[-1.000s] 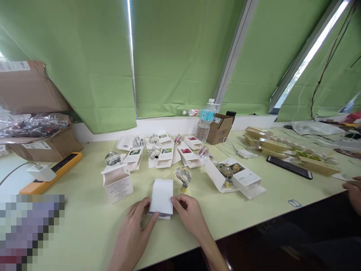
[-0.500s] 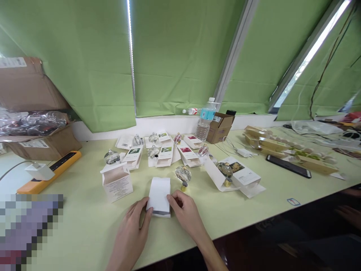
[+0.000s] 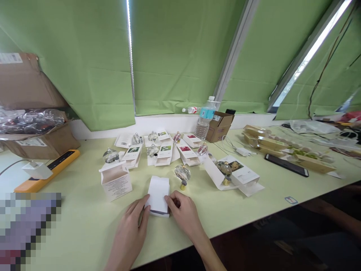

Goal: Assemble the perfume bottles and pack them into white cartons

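Observation:
A small white carton (image 3: 158,194) lies flat on the pale green table (image 3: 254,210), near the front edge. My left hand (image 3: 132,229) presses its fingertips against the carton's left near corner. My right hand (image 3: 184,212) grips the carton's right near edge with bent fingers. Just behind the carton lies a clear glass bottle with a gold cap (image 3: 182,174). An open white box (image 3: 115,180) stands to the left.
Several white cartons and glass bottles (image 3: 165,147) lie further back. A water bottle (image 3: 205,119) and a small brown box (image 3: 220,126) stand by the wall. An orange power strip (image 3: 46,170) is at left; a phone (image 3: 286,165) and wooden trays (image 3: 284,147) are at right.
Both hands stay on the carton, which has shifted slightly nearer and looks more folded. Another person's hand at the right edge has withdrawn from view.

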A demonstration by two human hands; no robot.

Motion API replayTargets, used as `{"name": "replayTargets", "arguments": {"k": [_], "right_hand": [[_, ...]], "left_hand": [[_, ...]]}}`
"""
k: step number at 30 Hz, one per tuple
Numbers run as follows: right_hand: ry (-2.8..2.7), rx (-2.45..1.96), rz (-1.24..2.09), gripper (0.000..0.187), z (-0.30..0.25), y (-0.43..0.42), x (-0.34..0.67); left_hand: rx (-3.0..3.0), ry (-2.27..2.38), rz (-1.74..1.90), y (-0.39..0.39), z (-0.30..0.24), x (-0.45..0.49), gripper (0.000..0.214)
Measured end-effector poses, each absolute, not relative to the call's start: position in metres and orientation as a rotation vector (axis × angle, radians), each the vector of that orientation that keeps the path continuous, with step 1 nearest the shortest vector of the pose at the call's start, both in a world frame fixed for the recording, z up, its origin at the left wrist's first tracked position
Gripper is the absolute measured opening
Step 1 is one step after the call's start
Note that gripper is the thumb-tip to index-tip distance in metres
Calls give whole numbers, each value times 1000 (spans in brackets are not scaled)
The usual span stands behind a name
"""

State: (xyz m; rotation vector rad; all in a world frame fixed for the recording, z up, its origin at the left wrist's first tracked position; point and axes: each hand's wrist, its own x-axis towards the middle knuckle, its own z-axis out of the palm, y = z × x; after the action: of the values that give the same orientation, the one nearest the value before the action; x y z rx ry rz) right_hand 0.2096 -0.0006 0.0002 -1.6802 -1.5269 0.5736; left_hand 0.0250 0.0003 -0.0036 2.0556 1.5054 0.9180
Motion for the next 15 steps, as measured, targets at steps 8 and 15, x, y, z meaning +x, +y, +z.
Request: {"name": "replayTargets", "arguments": {"k": [8, 15], "right_hand": [[-1462, -1565, 674, 40, -1, -5, 214], [-1371, -1507, 723, 33, 2, -11, 218]], "left_hand": [[2084, 1499, 879, 0, -3, 25, 34], [2131, 1523, 874, 0, -8, 25, 42]]}}
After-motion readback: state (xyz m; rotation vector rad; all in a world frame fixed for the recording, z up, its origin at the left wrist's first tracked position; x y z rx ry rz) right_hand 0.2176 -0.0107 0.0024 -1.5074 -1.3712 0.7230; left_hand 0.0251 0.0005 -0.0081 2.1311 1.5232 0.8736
